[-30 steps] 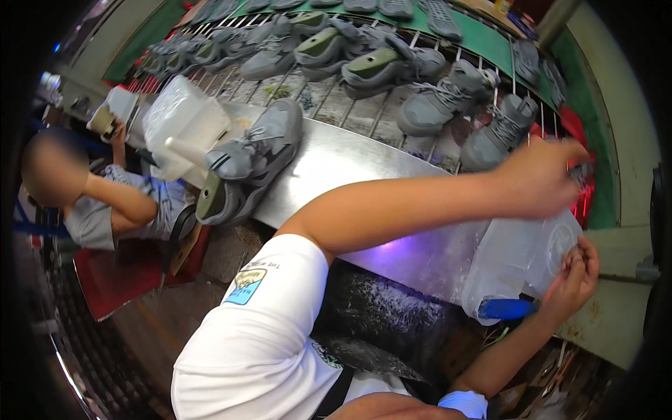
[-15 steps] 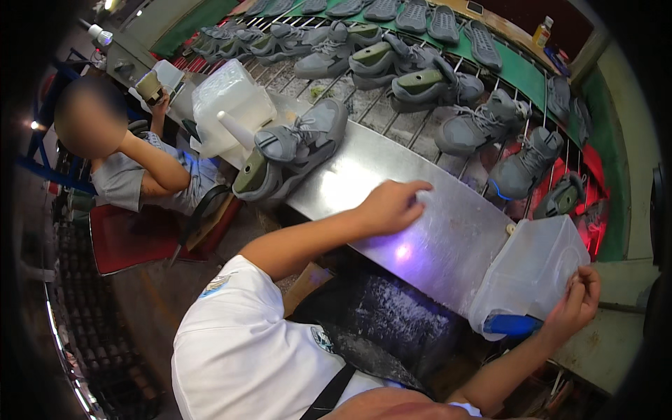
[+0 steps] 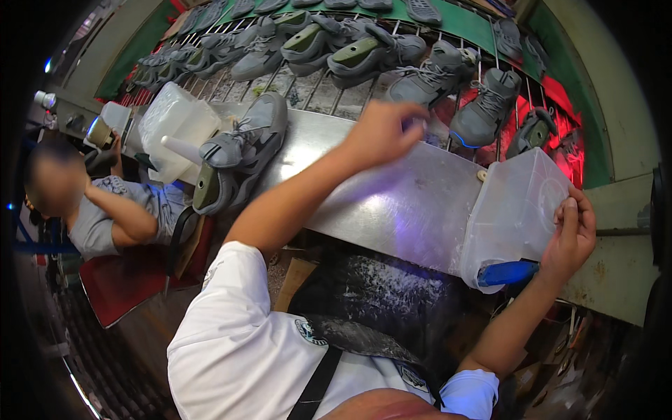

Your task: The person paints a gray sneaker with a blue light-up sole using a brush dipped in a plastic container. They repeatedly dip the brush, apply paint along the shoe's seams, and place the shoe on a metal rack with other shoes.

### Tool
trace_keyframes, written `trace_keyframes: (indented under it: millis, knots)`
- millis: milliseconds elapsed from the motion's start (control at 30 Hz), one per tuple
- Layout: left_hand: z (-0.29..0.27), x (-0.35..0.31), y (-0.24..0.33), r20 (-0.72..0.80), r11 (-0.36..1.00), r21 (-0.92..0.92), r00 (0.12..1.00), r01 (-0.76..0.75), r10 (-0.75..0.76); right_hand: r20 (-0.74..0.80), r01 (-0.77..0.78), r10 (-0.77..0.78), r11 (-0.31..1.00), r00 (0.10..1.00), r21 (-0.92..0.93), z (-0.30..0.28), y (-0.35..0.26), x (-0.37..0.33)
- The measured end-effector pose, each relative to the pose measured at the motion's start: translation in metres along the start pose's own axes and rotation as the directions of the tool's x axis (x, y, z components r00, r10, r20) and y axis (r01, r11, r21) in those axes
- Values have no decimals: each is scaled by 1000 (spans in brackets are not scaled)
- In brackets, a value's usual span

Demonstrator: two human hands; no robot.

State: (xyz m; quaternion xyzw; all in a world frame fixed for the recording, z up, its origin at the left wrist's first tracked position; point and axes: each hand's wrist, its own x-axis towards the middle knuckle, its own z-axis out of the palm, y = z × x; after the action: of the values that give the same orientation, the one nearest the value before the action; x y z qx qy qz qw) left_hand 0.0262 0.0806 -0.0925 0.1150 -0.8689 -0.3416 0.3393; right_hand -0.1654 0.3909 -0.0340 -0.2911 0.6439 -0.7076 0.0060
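Observation:
My left hand [image 3: 383, 136] is raised over the far edge of a metal bench [image 3: 364, 203], thumb and fingers apart, with nothing seen in it. The nearest shoe to it is a grey lace-up sneaker [image 3: 427, 80] on the rack, just beyond the fingers. At the bench's right end, my right hand [image 3: 572, 227] rests against a clear plastic bin [image 3: 514, 203], its fingers curled together. Whether they pinch anything is too small to tell. A blue object [image 3: 507, 273] lies at the bin's near end. Two grey sneakers [image 3: 245, 143] rest together at the bench's left end.
Beyond the bench, a rack of metal rods [image 3: 329, 101] carries several grey sneakers, with soles on a green ledge [image 3: 336, 15] behind. A white plastic container [image 3: 175, 126] stands at the left. Another person [image 3: 119, 210] sits there, holding something round.
My left hand has lifted from above the metal bench toward the sneakers on the rack. My right hand stays at the bin. The view has shifted, so the bench things sit further left.

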Motion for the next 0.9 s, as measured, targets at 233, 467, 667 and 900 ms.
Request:
trace_keyframes:
  millis: [233, 467, 667, 900]
  knots:
    - [-32, 189, -95, -121, 869, 489, 992, 77, -20, -38, 11, -12, 1000, 999, -27, 14, -4, 0]
    - [-60, 269, -147, 202, 459, 859, 671, 229, -713, 23, 4, -4, 1000, 1000, -11, -5, -6, -1]
    - [-68, 254, -270, 453, 378, 889, 380, -258, -806, -9, -33, 33, 996, 999, -79, -1, -12, -2]
    - [-107, 237, -260, 424, 557, 830, 619, 27, -661, 32, -26, 24, 998, 999, 62, 3, -10, -1]
